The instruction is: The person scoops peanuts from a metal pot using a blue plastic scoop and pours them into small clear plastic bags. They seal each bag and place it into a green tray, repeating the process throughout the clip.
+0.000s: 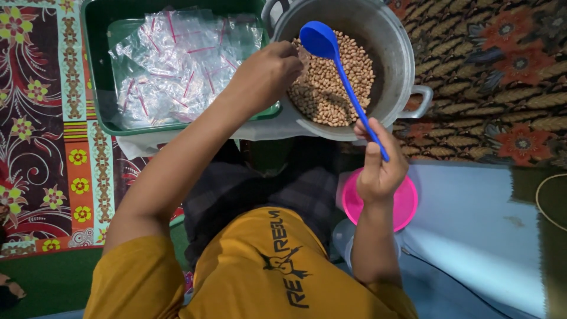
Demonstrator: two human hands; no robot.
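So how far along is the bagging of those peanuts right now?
Done: none filled that I can see; the bags in the green tray look empty. In hand: right hand lifts the blue ladle; left hand holds something small, unclear. Left: the pot is full of peanuts.

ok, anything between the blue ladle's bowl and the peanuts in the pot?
Nothing visible. The blue plastic ladle, held by the right hand, hangs with its bowl directly over the peanuts in the grey metal pot. The left hand is beside the bowl, not under it.
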